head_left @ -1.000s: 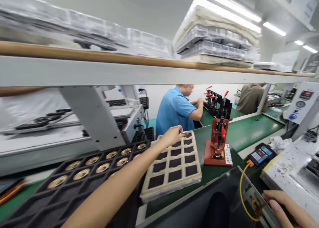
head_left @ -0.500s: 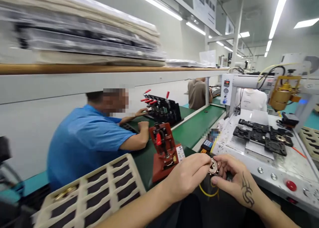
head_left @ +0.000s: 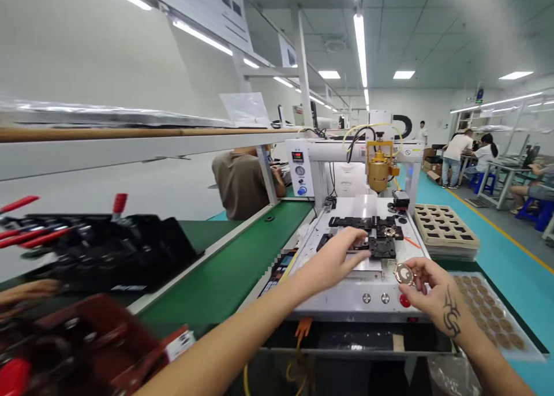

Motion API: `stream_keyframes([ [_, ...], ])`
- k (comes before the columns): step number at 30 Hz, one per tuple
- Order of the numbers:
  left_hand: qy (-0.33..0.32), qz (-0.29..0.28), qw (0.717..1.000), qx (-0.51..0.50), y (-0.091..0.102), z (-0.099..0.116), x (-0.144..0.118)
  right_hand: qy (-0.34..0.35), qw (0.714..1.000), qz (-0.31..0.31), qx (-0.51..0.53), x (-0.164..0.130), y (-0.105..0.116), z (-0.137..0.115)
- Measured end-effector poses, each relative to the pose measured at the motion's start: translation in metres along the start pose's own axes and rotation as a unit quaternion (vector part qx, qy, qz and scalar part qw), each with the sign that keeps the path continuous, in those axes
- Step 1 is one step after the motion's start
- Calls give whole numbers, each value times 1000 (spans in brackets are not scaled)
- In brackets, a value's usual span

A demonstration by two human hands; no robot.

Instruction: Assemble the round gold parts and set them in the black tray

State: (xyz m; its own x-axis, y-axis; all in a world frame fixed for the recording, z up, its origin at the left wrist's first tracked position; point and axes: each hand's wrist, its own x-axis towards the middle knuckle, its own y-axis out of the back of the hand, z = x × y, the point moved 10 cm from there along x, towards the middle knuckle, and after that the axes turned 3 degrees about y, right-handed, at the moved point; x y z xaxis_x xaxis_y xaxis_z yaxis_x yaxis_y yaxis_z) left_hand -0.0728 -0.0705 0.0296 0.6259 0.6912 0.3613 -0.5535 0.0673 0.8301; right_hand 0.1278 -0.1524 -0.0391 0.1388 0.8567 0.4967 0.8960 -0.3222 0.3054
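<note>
Since R hand (head_left: 434,289) pinches rnd metal part (head_left: 404,274) by its edge, a slip could drop it in front of blk fixture (head_left: 383,247), by which L hand (head_left: 332,257) hangs empty, fingers parted.

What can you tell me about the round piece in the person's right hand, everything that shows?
The round piece looks like metal, with a shiny rose-gold rim around a paler face that carries a darker curved marking; finer detail is too small to read. Its face is turned toward the camera. The right hand grips it at the edge, in front of the white machine, and in the picture it appears just above the red button. The left hand is apart from it.
</note>
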Motion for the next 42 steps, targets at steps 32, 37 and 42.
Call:
stream_keyframes([
  [32, 131, -286, 934, 167, -122, -48, 188, 5, 998, 58, 36, 105, 41, 56],
  [37, 133, -261, 944, 155, -117, -36, 190, 5, 998, 60, 17, 90, 56, 54],
  [42, 117, -204, 969, 83, -93, -26, 177, 7, 999, 41, -21, 88, 65, 64],
])
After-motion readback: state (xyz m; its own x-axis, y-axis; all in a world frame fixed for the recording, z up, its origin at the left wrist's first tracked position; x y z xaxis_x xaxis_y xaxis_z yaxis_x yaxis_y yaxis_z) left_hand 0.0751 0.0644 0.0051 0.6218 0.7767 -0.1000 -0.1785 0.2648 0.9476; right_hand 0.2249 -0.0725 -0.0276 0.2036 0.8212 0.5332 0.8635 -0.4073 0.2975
